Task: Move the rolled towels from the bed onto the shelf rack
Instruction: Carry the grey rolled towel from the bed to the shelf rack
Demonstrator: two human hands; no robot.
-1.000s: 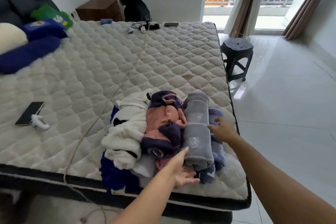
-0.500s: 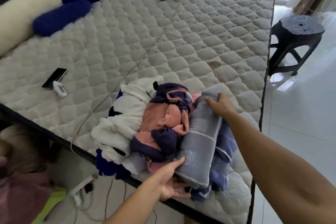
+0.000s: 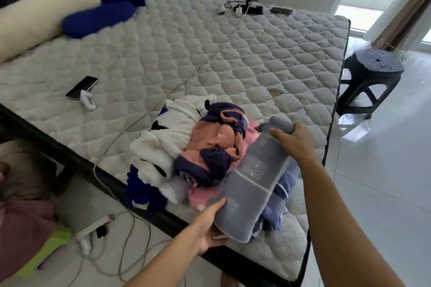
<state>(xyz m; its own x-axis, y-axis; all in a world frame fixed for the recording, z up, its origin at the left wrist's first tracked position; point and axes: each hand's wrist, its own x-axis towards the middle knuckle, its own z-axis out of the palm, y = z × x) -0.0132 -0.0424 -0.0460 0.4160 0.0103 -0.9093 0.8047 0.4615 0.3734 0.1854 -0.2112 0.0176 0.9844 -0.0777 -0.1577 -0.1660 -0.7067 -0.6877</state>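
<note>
We have both hands on the long grey rolled towel with pale stripes (image 3: 253, 182), which lies on the heap at the near corner of the quilted white mattress (image 3: 233, 58). Our right hand (image 3: 294, 140) has its grip clamped over the roll's far end; our left hand (image 3: 208, 228) cups the near end from beneath, thumb along the side, fingers closed on it. Just left of the right grip sits a peach and dark purple rolled towel (image 3: 213, 149), and beyond that a white fleecy bundle with black patches (image 3: 163, 147). Beneath the grey roll lie pink (image 3: 198, 196) and pale blue (image 3: 277, 202) cloths. Well to the right of our right grip stands a black plastic stool (image 3: 370, 77).
</note>
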